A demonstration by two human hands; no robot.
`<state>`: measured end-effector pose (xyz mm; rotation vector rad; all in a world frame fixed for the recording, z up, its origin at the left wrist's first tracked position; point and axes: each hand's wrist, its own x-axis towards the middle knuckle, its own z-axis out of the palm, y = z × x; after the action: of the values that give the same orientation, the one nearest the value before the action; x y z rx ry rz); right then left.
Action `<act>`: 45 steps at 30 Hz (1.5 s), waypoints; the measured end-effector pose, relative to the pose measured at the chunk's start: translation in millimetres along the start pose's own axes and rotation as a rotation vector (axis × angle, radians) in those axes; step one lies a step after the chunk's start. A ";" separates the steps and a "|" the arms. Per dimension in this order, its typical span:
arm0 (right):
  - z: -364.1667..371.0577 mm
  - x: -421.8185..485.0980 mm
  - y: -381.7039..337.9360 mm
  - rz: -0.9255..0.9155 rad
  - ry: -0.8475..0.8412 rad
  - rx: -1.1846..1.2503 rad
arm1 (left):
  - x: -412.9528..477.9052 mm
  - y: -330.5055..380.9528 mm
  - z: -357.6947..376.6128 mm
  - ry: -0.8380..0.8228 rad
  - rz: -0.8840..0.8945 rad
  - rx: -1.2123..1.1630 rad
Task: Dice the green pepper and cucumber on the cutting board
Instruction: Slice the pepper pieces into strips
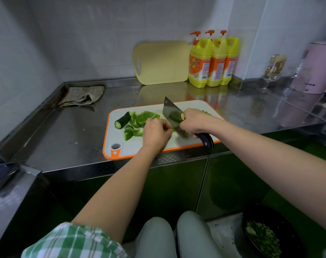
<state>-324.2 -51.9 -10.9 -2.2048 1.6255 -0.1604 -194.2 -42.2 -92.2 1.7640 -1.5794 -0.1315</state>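
On the orange-rimmed white plastic cutting board (136, 146), the right hand (194, 121) grips a black-handled steel cleaver (172, 113), the left hand (155, 132) at its nine o'clock pinching a green pepper strip (174, 129).

Dim, cool, flat indoor light, greyish cast overall. Steel surface (69, 138) has a soft sheen and mirrors the yellow bottles (212, 62) behind the cutting board (132, 146); glare is mild. Shadows on the cutting board faint, soft-edged. Cabinet fronts (177, 183) below it very dark. Heavy wide-angle bowing toward frame edges; pink kettle (315, 67) and glass (272, 71) far right of it smeared, soft.
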 end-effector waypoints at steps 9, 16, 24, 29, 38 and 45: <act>15.4 12.5 0.0 0.014 0.130 0.006 | -0.1 -1.6 0.6 -0.003 0.017 0.009; 5.2 7.9 7.3 -0.014 0.125 0.065 | 1.3 -3.1 1.8 -0.010 0.010 -0.011; 6.2 -1.4 -4.2 0.003 0.042 -0.052 | 5.2 -6.2 4.0 -0.007 -0.005 -0.025; 14.4 8.1 -6.9 0.017 0.082 -0.020 | 5.3 -6.7 4.8 -0.015 0.003 -0.027; 8.0 14.6 12.7 0.046 0.128 0.078 | -4.0 -6.7 -8.9 -0.017 0.127 0.146; 2.5 7.7 11.2 -0.024 0.080 0.109 | -5.1 -1.6 -6.5 0.005 0.034 0.213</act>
<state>-331.0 -61.3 -18.5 -2.1604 1.5929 -0.3398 -190.6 -34.7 -90.6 1.8957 -1.6699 0.0595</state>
